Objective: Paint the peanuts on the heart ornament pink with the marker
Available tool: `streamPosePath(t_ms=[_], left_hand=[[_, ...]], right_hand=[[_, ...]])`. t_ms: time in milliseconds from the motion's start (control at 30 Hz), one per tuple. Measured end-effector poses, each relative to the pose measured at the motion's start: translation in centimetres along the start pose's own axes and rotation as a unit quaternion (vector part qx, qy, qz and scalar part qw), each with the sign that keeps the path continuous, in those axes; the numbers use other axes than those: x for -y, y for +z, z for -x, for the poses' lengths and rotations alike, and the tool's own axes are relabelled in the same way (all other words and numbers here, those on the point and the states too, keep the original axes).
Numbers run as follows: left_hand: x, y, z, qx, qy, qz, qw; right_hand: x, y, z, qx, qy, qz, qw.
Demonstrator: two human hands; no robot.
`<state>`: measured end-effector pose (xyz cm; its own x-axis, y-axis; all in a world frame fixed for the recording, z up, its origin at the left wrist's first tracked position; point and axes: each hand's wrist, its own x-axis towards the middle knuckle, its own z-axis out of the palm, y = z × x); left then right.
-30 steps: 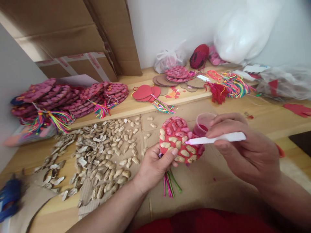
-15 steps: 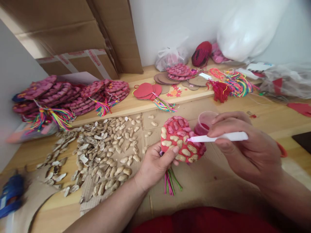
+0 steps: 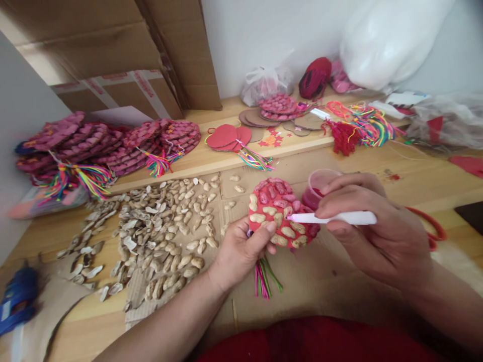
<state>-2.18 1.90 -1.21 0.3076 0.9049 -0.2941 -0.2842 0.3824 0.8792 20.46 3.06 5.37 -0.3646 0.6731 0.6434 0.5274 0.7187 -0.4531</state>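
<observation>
I see the red peanut-shell disc [image 3: 281, 213] held just above the cardboard sheet [image 3: 320, 281], my left hand [image 3: 241, 249] pinching its lower left edge, thumb on its face. My right hand [image 3: 377, 231] is closed around a white brush [image 3: 332, 217], its pink tip touching a shell near the disc's middle. A pink paint cup [image 3: 319, 187] stands just behind, loose peanut shells [image 3: 166, 231] to the left, and finished pink discs [image 3: 113, 148] along the wooden board [image 3: 211, 163].

My left hand [image 3: 241, 249] and right hand [image 3: 377, 231] are bare, with no gloves, rings or watch showing. Both forearms are uncovered up to the frame's edge, no sleeves in sight. At six o'clock a red garment [image 3: 320, 342] covers my lap, plain and unmarked.
</observation>
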Motion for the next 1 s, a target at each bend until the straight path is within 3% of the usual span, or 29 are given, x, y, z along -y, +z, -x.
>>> streamPosePath(t_ms=[1000], left_hand=[[-0.03, -0.01, -0.04, 0.001, 0.007, -0.009, 1.0]], right_hand=[[0.09, 0.0, -0.22, 0.01, -0.014, 0.002, 1.0]])
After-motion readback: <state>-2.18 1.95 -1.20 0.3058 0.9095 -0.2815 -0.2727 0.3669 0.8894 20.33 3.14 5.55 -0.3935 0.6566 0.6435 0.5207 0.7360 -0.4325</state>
